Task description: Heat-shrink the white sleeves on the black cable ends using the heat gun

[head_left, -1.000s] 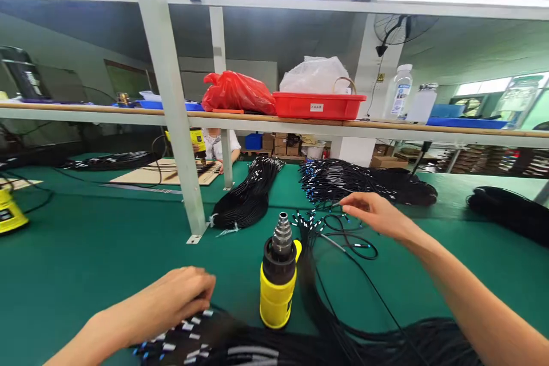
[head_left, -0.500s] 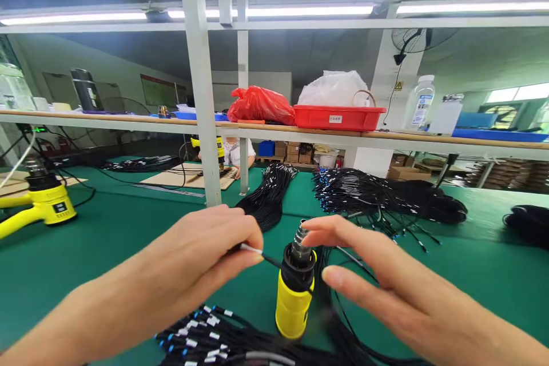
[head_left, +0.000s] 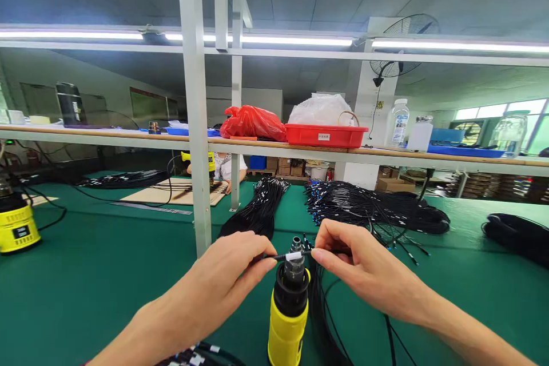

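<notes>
A thin black cable with a white sleeve (head_left: 294, 255) is stretched level between my two hands. My left hand (head_left: 234, 270) pinches it on one side of the sleeve, thumb against forefinger. On the other side my right hand (head_left: 358, 260) grips it the same way. Below stands a yellow and black heat gun (head_left: 287, 323), upright with its metal nozzle pointing up. The sleeve crosses in front of the nozzle near its tip; whether they touch I cannot tell. Black cables (head_left: 195, 357) with white sleeves lie at the bottom edge, partly cut off.
Bundles of black cable (head_left: 373, 206) lie farther back on the green table (head_left: 480, 291). A second heat gun (head_left: 19, 226) stands at left. A white post (head_left: 198, 126) and shelf with a red tray (head_left: 326, 136) rise ahead. Behind the post, a person's hand (head_left: 229, 187) shows.
My right hand, open before, has closed on the cable. My left hand has brought the white sleeve across the heat gun's nozzle. The view has tilted up and turned slightly right.
</notes>
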A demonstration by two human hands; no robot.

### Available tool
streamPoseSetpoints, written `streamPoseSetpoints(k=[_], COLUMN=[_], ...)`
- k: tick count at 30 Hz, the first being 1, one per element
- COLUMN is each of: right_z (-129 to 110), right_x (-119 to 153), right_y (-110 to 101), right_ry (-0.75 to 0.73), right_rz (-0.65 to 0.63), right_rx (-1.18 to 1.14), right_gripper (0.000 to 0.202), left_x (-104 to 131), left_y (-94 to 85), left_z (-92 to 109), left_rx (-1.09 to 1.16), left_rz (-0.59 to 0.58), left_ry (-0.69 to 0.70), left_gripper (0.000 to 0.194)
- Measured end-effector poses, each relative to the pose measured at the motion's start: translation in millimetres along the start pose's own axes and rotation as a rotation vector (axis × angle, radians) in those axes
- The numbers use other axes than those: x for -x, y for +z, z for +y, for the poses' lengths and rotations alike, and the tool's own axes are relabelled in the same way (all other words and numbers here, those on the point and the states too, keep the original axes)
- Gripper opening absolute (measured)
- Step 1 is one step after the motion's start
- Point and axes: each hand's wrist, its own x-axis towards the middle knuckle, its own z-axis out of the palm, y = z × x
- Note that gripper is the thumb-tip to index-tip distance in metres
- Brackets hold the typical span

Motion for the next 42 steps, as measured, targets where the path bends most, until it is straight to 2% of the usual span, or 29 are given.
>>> streamPoseSetpoints(k=[5,13,23,33,42], right_z=[4,19,30,37,39], right_x=[-6,-17,-28,-36,-35], right_y=[-1,5,5,6,7], right_ry=[-0.010,0.006,0.013,0.049,0.052], right_rz=[-0.009,0.071,0.113,0.117,0.108], right_rx=[-0.025,0.007,0.015,0.054,0.058], right_gripper=[0.016,0.023,0.025,0.024,0.024], left_x=[-13,-29,-41,-52,-51], left_y=[2.7,7.5,14.0,24.4,27.5], left_z=[2,0,-12,-18,-20], left_rx=[0.032,0.106,0.321,0.328,0.358], left_rz=[-0.060,-0.045,0.002,0.036,0.046], left_ry=[-0.098,-0.175,-0.197,-0.218,-0.204], left_gripper=[0.028,0.037,0.040,0.040,0.036])
